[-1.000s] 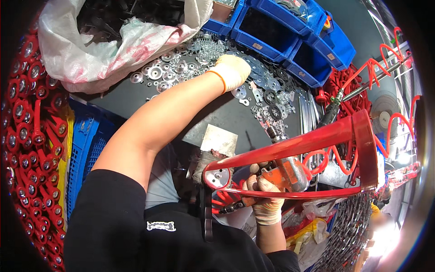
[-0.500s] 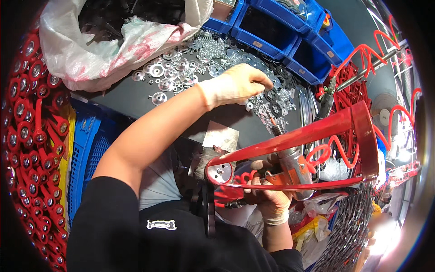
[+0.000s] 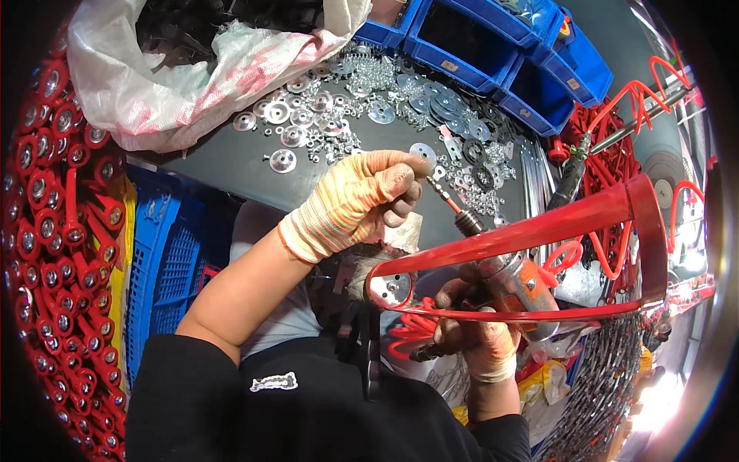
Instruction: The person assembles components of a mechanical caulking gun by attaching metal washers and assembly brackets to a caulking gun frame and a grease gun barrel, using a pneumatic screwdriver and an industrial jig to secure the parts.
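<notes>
The gloved left hand (image 3: pixel 362 202) pinches a small fastener at the driver bit (image 3: pixel 445 197), above the bench (image 3: pixel 223 165). The right hand (image 3: pixel 473 335) grips the pneumatic screwdriver (image 3: pixel 500 269) beside the red frame (image 3: pixel 539 231). Seating the fastener squarely on the bit likely matters most.

The left hand (image 3: pixel 362 202) wears a knitted cloth glove, rough and soiled dark at the fingers (image 3: pixel 400 185), and the right hand (image 3: pixel 477 339) a like glove, grimy. The red frame (image 3: pixel 539 231) looks like glossy painted metal, and the power driver (image 3: pixel 500 269) dull, worn metal. On the matt dark counter (image 3: pixel 223 165) lie shiny metal washers (image 3: pixel 292 138), beside smooth blue plastic bins (image 3: pixel 493 46) and a woven plastic sack (image 3: pixel 192 92).
</notes>
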Demonstrator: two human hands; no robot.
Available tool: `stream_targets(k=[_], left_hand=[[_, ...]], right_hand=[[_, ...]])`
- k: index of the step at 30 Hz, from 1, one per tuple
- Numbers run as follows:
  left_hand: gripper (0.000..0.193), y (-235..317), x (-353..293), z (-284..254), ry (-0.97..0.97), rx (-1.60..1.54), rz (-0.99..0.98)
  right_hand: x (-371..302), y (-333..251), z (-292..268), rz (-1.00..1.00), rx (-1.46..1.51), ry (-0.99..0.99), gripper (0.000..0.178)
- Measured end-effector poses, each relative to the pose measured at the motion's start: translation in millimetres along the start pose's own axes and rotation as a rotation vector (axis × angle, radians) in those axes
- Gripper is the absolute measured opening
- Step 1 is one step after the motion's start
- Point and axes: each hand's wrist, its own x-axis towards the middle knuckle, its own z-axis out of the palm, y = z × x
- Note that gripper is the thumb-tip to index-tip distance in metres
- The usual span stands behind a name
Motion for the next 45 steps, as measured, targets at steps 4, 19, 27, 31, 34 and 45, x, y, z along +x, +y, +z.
stream_targets(k=[4, 19, 27, 31, 34, 45], left_hand=[[0.025, -9.9, 0.9, -6.5, 0.0, -0.065, 0.063], [0.034, -8.8, -8.7, 4.1, 0.031, -0.125, -0.002], [0.032, 7.3, -13.2, 20.3, 0.154, 0.304, -0.063], [0.062, -1.4, -8.3, 14.5, 0.075, 0.167, -0.053], [0.059, -8.2, -33.8, -4.2, 0.141, 1.172, 0.756], [0.044, -46.3, -55.5, -11.5, -0.265, 1.503, 0.95]], right_hand=[[-3.0, -3.0, 3.3, 0.086, -0.001, -0.011, 0.077], [-3.9, 0.0, 9.1, 0.178, 0.136, -0.05, 0.075], [-8.4, -13.2, 16.6, 0.106, -0.101, 0.057, 0.074], [-17.3, -20.5, 16.0, 0.155, -0.079, 0.161, 0.079], [-32.0, -20.7, -5.5, 0.015, -0.262, 0.207, 0.068], [-35.7, -54.2, -9.5, 0.306, -0.585, -0.059, 0.079]])
